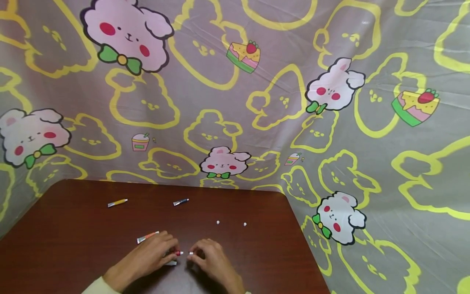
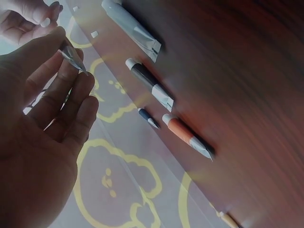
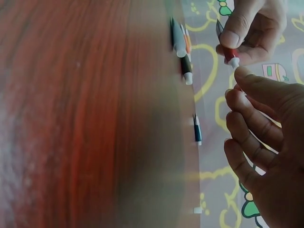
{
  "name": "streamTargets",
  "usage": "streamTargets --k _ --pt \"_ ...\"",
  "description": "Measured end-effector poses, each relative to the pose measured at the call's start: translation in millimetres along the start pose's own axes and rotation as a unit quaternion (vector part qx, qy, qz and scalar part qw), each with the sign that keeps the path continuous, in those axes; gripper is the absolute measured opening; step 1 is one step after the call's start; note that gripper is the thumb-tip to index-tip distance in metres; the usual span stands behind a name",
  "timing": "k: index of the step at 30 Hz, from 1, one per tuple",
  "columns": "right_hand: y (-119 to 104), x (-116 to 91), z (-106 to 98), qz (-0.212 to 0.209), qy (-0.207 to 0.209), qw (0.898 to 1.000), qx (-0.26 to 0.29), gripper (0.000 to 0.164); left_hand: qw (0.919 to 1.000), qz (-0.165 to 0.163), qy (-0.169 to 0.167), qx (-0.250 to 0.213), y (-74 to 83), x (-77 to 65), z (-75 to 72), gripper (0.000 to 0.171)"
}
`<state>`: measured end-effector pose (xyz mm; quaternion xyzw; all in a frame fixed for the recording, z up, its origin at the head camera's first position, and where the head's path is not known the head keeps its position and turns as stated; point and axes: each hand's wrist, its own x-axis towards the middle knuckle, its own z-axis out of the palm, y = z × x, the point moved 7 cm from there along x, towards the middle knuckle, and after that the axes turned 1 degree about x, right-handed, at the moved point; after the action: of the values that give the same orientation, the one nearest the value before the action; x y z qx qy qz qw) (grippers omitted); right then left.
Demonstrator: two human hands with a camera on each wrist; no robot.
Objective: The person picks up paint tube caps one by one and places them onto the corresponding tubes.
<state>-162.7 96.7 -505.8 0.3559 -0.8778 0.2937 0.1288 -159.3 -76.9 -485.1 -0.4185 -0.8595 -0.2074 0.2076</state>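
Observation:
Between its thumb and fingers, my left hand (image 1: 156,255) pinches a small red paint tube (image 1: 178,253), white tip pointing right. In the left wrist view only the tube's silver tail (image 2: 72,58) shows past the fingers. My right hand (image 1: 213,257) pinches a small white cap (image 1: 191,253) a short gap away from that tip. The cap (image 2: 45,22) also shows in the left wrist view. A white-grey tube (image 2: 130,29), a black tube (image 2: 144,76) and an orange tube (image 1: 147,237) lie on the table by the left hand.
Farther back on the brown table (image 1: 73,228) lie a yellow tube (image 1: 117,202) and a dark blue tube (image 1: 181,201). Two loose white caps, one nearer the middle (image 1: 218,222) and another cap (image 1: 244,224) to its right, sit beyond the right hand. A patterned curtain (image 1: 271,45) surrounds the table.

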Motion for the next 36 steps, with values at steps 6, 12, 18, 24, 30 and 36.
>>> streamTargets --k 6,12,18,24,30,36 --pt "-4.0 2.3 2.4 -0.006 -0.002 1.000 -0.013 0.014 1.0000 0.002 -0.007 0.006 0.9 1.2 1.8 0.025" --pt "-7.4 4.2 3.7 -0.010 0.000 1.000 -0.012 0.015 0.9997 -0.004 -0.024 -0.001 1.9 1.8 4.2 0.024" --pt "-9.9 4.8 3.8 -0.020 0.013 0.999 -0.024 0.016 0.9996 -0.005 -0.026 0.002 4.3 2.1 3.7 0.024" --pt "-11.2 5.0 5.5 -0.021 0.013 0.999 -0.023 0.016 0.9997 0.006 -0.015 0.017 9.0 3.0 2.0 0.023" --pt "-11.1 5.9 6.1 -0.017 0.008 1.000 -0.010 0.016 0.9996 0.014 -0.003 0.024 10.1 2.1 2.2 0.025" --pt "-9.0 5.3 7.1 -0.002 0.003 1.000 0.025 0.017 0.9990 0.025 0.017 0.033 10.3 0.1 1.8 0.026"
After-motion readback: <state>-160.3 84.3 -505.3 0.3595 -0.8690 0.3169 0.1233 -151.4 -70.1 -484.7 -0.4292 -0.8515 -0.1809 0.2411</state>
